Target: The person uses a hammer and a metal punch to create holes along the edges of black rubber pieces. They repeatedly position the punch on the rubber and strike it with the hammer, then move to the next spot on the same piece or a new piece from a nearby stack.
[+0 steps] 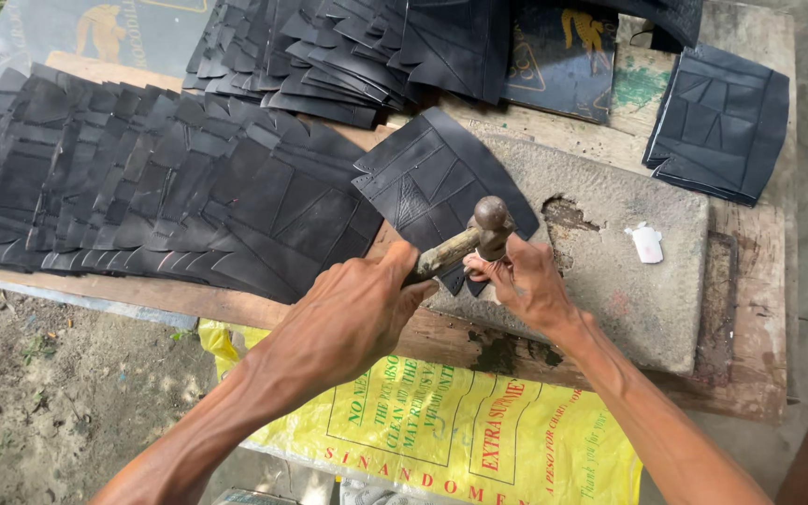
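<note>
Outdoors, on a worn wooden table [750, 309], a stone slab [628, 271] lies beneath the fingers. The left hand [353, 313] grips a hammer [474, 238]; the right hand [521, 281] pins a black rubber piece [432, 182] near the slab's front edge. Stacked rubber pieces [142, 178] crowd the left.

Two bare forearms entered from the bottom edge, left arm from lower left, right arm from lower right. No sleeves, cuffs, gloves, watch, bracelet or rings seen on either. Lean build; tendons and veins stood out along both forearms and across the backs of the hands. Left hand [353, 309] showed knuckles and short nails. Right hand [526, 285] showed dark grime on fingertips and around the nails. Upper arms, torso and clothing out of frame.
</note>
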